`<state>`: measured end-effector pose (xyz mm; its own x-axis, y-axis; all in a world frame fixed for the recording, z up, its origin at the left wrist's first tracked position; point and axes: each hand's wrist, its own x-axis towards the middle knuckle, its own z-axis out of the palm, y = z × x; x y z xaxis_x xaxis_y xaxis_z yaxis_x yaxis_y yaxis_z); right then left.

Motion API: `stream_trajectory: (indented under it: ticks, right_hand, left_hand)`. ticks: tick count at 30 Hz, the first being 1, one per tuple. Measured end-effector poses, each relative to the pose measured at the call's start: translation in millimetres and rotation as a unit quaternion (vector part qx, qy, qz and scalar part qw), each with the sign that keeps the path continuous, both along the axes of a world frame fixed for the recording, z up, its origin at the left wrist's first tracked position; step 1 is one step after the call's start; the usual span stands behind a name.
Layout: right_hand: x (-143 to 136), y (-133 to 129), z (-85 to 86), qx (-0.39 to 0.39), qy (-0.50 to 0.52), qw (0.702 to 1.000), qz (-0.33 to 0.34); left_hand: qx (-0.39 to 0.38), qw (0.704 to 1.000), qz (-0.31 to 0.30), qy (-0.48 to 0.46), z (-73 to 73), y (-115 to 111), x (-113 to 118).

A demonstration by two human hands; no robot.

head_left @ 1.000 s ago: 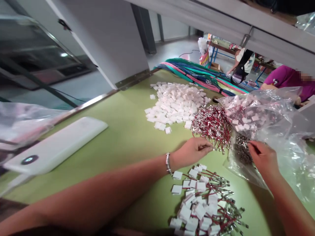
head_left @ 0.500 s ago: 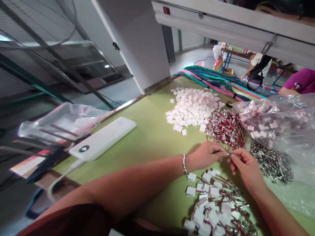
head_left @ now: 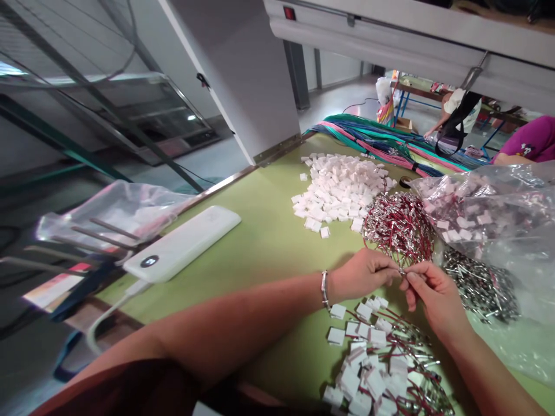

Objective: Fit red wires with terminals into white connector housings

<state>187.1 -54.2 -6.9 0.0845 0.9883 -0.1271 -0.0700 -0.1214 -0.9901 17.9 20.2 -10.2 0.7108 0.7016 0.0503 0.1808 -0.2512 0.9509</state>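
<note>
At the lower right of the frame, flat white square pieces on dark-red wires with silvery metal ends point(head_left: 375, 381) lie heaped on the pale green surface point(head_left: 260, 248). Just above them, the left hand point(head_left: 358, 274) and right hand point(head_left: 440, 294) meet, thumbs and fingers pinched together on a tiny silvery metal piece point(head_left: 402, 271), its shape mostly hidden. Right of the hands sits a pile of loose silvery metal pins point(head_left: 481, 286); behind them, a tangled mound of dark-red wires with silvery tips point(head_left: 399, 225). Farther, right of centre, spreads a heap of small white blocks point(head_left: 338, 188), with long green, blue and pink cables point(head_left: 368, 138) beyond.
</note>
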Motion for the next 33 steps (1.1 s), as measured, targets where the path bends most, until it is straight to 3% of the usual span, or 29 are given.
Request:
stream_trajectory:
  ticks: [5,8,12,15,20,23,25,27,30,31,33]
  right_hand:
    - [1.9,-0.6,1.8,0.009,-0.001,1.0,-0.011]
    - [6.3,-0.7,3.8,-0.005,-0.06,0.998,0.015]
    - [9.3,-3.1,-0.1,-0.049,-0.104,0.992,0.049]
    - [5.9,-4.6,-1.3,-0.066,-0.1,0.992,0.048]
    - [11.0,-0.9,8.5,-0.05,-0.116,0.992,0.009]
    - [28.5,2.8,12.5,-0.039,-0.153,0.987,-0.007]
    - [40.1,4.8,13.2,-0.015,-0.216,0.976,-0.002]
    - [45.3,5.6,13.5,0.065,-0.347,0.936,-0.003]
    - [37.0,2.9,12.0,0.23,-0.54,0.809,0.039]
    - [31.4,1.1,10.3,0.26,-0.577,0.772,0.06]
    - [20.9,-2.7,4.6,0.277,-0.621,0.729,0.079]
  left_hand:
    - [0.011,1.0,-0.02,0.0,2.0,0.4,-1.0]
    - [0.121,0.992,-0.026,0.034,0.0,1.0,-3.0]
    - [0.351,0.924,-0.062,0.137,-5.5,-0.5,-5.4]
    - [0.437,0.877,-0.083,0.182,-6.6,-4.0,-3.7]
    - [0.448,0.869,-0.022,0.207,4.8,-1.2,1.6]
    - [0.415,0.888,0.023,0.195,8.0,8.5,-0.8]
    - [0.38,0.911,0.022,0.16,5.1,13.1,-3.2]
    - [0.358,0.926,-0.004,0.123,0.3,12.6,-4.1]
    - [0.352,0.928,-0.022,0.121,-4.3,4.2,-2.2]
    - [0.353,0.927,-0.019,0.127,-4.3,1.9,-1.5]
    - [0.353,0.927,-0.022,0.121,-2.3,2.5,-1.7]
